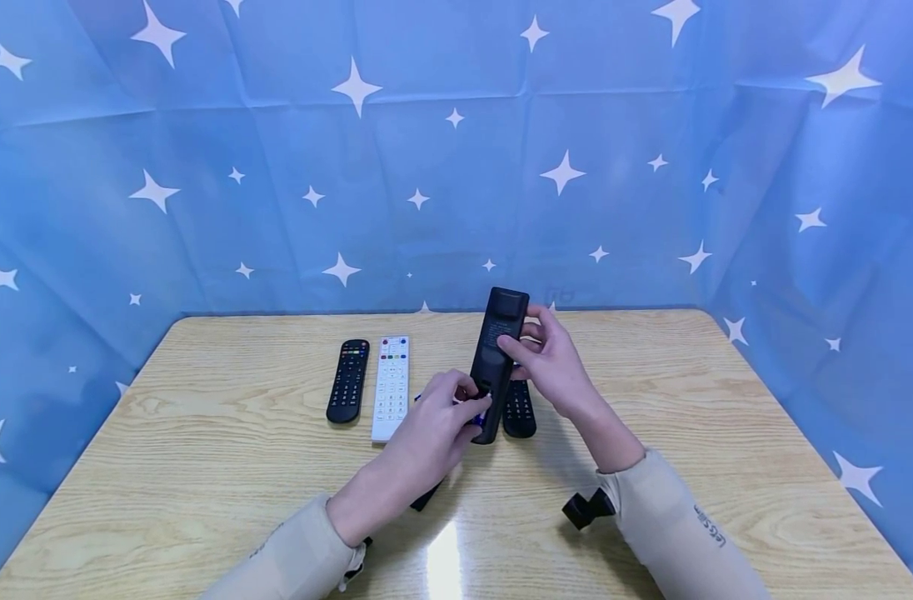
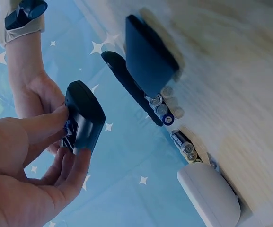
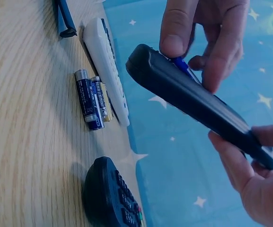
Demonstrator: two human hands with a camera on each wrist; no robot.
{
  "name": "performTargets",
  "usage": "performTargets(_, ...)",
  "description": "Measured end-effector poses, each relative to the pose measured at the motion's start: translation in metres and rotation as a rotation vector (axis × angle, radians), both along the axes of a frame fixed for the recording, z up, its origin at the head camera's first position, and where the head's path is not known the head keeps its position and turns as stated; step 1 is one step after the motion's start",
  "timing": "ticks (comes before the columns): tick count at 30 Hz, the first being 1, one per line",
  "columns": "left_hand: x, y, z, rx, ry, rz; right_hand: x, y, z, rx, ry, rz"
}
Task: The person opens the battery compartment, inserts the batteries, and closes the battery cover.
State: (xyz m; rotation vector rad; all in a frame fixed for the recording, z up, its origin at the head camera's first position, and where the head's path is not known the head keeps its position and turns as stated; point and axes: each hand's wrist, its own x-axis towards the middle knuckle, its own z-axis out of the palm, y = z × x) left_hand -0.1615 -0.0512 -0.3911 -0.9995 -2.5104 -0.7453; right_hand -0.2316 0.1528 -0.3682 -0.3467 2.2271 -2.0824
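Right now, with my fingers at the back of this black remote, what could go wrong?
The blue battery at your left hand could slip and drop, since your right hand holds the black remote above the table. The loose batteries near the white remote might roll if bumped. The battery could also be in backwards; I can't make out its ends.

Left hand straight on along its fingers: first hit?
The black remote held in the right hand. The left hand seems to be touching it, though exact depth is unclear.
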Motion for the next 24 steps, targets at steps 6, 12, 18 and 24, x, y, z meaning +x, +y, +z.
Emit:
performTargets(6, -0.0007, -0.0018, 0.0011, 0.085, -0.066, -0.008, 0.0001, 0.0004, 0.0009, 0.004, -0.008, 0.003)
performTargets(12, -0.0004, -0.0020, 0.0019, 0.180, -0.148, 0.014, 0.0004, 0.0013, 0.0019, 0.016, -0.008, 0.010)
performTargets(18, -0.0004, -0.0004, 0.0042, 0.302, -0.352, 0.078, 0.0004, 0.0018, 0.0026, 0.027, -0.004, 0.008)
performTargets(24, -0.0022, -0.0013, 0.0080, 0.367, -0.506, 0.082, 0.0004, 0.0017, 0.0029, 0.014, -0.002, 0.023)
